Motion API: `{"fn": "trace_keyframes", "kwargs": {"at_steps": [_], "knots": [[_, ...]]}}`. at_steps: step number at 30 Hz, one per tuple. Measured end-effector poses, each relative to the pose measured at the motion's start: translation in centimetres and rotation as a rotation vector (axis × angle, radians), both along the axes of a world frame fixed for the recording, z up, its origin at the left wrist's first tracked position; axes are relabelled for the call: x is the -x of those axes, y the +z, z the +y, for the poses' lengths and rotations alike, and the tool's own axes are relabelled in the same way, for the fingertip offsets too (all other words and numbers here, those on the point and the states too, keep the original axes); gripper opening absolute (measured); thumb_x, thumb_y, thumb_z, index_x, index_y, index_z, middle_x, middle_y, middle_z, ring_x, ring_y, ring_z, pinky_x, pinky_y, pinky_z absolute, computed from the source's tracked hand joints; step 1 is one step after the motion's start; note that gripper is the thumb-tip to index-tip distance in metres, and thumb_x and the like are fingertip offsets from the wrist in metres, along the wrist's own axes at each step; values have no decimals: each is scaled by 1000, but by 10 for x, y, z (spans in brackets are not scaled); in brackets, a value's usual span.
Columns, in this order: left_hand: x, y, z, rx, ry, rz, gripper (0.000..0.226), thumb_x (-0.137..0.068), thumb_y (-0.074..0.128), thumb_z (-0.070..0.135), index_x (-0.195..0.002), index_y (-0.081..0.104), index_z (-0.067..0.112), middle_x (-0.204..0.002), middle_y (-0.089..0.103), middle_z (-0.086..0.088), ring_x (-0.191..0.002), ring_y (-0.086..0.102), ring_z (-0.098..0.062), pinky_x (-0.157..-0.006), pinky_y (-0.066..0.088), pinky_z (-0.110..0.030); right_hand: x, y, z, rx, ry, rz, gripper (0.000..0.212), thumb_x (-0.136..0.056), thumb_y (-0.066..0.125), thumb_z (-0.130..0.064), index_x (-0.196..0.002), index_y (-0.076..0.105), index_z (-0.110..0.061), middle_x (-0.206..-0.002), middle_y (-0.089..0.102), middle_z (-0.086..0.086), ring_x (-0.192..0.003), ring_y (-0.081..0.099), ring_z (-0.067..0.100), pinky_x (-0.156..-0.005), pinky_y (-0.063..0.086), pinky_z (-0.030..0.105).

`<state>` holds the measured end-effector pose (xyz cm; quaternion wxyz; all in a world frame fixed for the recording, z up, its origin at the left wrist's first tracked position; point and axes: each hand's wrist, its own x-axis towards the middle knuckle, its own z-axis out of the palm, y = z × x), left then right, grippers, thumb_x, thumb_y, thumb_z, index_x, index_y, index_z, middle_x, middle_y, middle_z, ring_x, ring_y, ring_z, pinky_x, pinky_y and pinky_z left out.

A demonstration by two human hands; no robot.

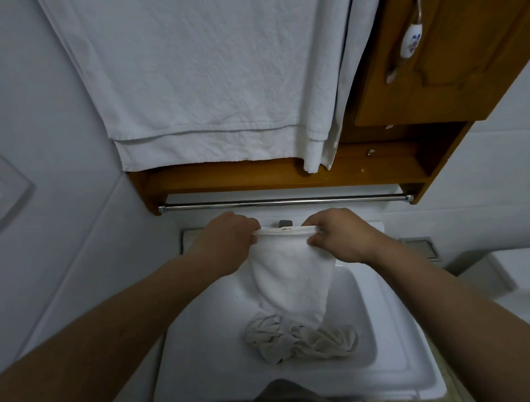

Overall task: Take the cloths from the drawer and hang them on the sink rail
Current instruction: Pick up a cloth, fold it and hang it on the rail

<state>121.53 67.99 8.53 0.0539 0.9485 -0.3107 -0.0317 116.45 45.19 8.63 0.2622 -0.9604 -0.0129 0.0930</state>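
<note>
A white cloth (290, 275) hangs from both my hands over the white sink (202, 338). My left hand (229, 241) pinches its top left corner and my right hand (340, 234) pinches its top right corner, stretching the top edge flat. The bare chrome rail (288, 202) runs horizontally just above and beyond my hands, under a wooden shelf. A second, greyish cloth (301, 339) lies crumpled in the sink basin, below the hanging cloth's lower end.
Large white towels (193, 83) hang above the wooden shelf (287, 176). A wooden cabinet (448, 59) with a ceramic handle is at the upper right. A wall socket (2, 192) is on the left wall; a white toilet tank (515, 270) stands at right.
</note>
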Motion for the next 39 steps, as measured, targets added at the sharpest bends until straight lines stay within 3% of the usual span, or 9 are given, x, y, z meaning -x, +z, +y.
{"fn": "trace_keyframes", "kwargs": {"at_steps": [3, 8, 14, 20, 26, 29, 32, 36, 39], "knots": [[-5, 9, 1, -70, -31, 6, 30, -102, 43, 23, -126, 62, 18, -118, 65, -4, -108, 58, -21, -92, 43, -31, -5, 7, -3, 83, 2, 0, 19, -92, 66, -25, -109, 73, -24, -103, 71, -3, -96, 63, 16, -76, 47, 28], [-15, 29, -3, -30, -2, -43, 31, -101, 47, 33, -125, 62, 21, -123, 65, -2, -105, 59, -20, -87, 42, -30, -9, 25, 1, 221, -138, -351, 23, -93, 64, -35, -108, 70, -19, -102, 66, 1, -95, 59, 20, -76, 43, 31], [-26, 38, 7, 88, 128, 107, 28, -94, 59, 38, -104, 69, 14, -72, 49, 13, -72, 48, -8, -63, 34, -25, -8, 48, 2, 262, 81, -260, 21, -94, 62, -38, -98, 68, -18, -94, 63, 0, -90, 59, 20, -72, 44, 33], [-8, 27, -13, 36, 8, -49, 29, -95, 58, 36, -118, 68, 21, -111, 70, -3, -98, 62, -22, -79, 41, -28, -8, 68, 13, 265, 84, -581, 17, -95, 58, -31, -104, 67, -19, -99, 62, 1, -86, 58, 20, -73, 49, 36], [-18, 59, -7, 97, -42, -128, 28, -95, 56, 42, -112, 69, 25, -107, 71, 1, -98, 61, -20, -81, 44, -31, 4, 34, -2, 322, 95, 5, 16, -94, 61, -31, -82, 57, -22, -77, 56, -4, -82, 57, 23, -57, 35, 28], [-2, 60, -27, 76, -160, -325, 26, -101, 47, 33, -113, 68, 22, -102, 69, 1, -93, 60, -19, -73, 42, -30, -5, 34, -2, 322, -18, -207, 10, -94, 59, -24, -87, 61, -17, -78, 57, -1, -78, 59, 22, -59, 34, 30], [-9, 45, -27, 70, -51, -255, 24, -99, 48, 31, -108, 68, 20, -92, 63, 4, -83, 54, -14, -68, 38, -27, -8, 54, -10, 176, -128, -380, 6, -96, 58, -24, -93, 62, -20, -84, 54, -4, -77, 51, 16, -63, 33, 29], [-6, 34, -24, 9, -47, -179, 24, -101, 47, 30, -105, 67, 19, -99, 68, 0, -91, 61, -22, -68, 37, -28, -2, 55, -21, 219, -61, -217, 11, -95, 61, -26, -100, 69, -21, -97, 63, -1, -85, 55, 16, -65, 39, 28], [-11, 43, -34, 154, -35, -261, 25, -99, 50, 32, -108, 69, 18, -102, 70, -6, -92, 62, -26, -70, 34, -28, 0, 46, -28, 230, -126, -197, 20, -97, 56, -26, -109, 70, -18, -106, 66, 4, -92, 59, 22, -72, 45, 33]]}}
